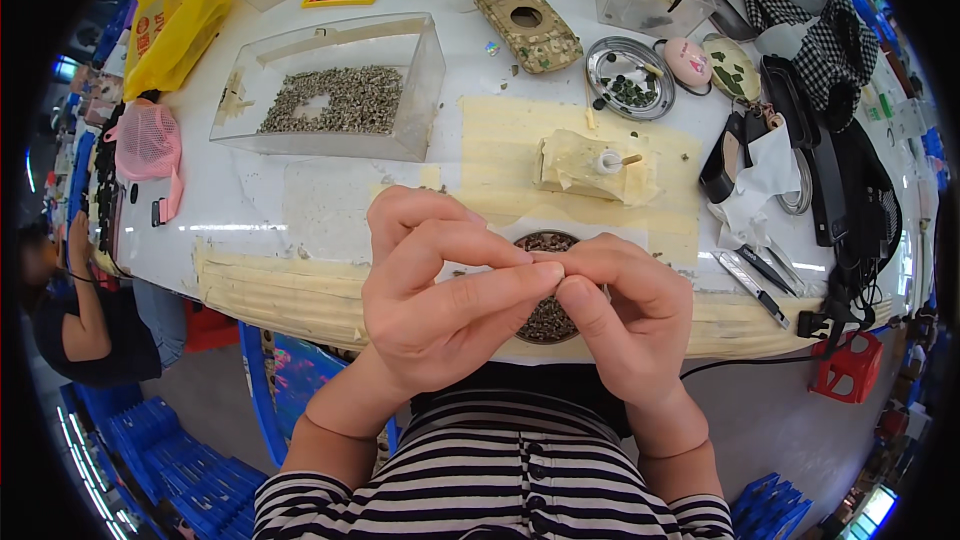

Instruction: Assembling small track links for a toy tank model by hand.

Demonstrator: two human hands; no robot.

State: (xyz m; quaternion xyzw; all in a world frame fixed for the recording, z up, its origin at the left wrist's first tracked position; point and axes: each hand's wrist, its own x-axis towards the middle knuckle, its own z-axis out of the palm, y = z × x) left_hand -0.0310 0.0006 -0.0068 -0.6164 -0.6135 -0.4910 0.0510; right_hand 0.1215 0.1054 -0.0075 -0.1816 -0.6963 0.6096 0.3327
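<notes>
My left hand [440, 290] and my right hand [632, 315] meet fingertip to fingertip near the table's front edge. Both are closed in a pinch; whatever lies between the fingertips is too small to make out. Below them, partly hidden by the fingers, sits a round dish [546, 326] full of small dark brownish pieces. Just beyond stands a tape-wrapped block [570, 168] carrying a small white pot [608, 162] with a thin stick in it. Farther left, a clear plastic box [425, 100] holds a heap of small grey-brown parts [350, 100].
A camouflage model tank hull [530, 25] lies at the back, beside a round metal tin [630, 78] of dark green parts. Tweezers [783, 262], a craft knife [752, 288] and black straps [825, 170] are at right. A yellow bag [180, 15] and pink mesh pouch [146, 143] lie left. Another person sits far left.
</notes>
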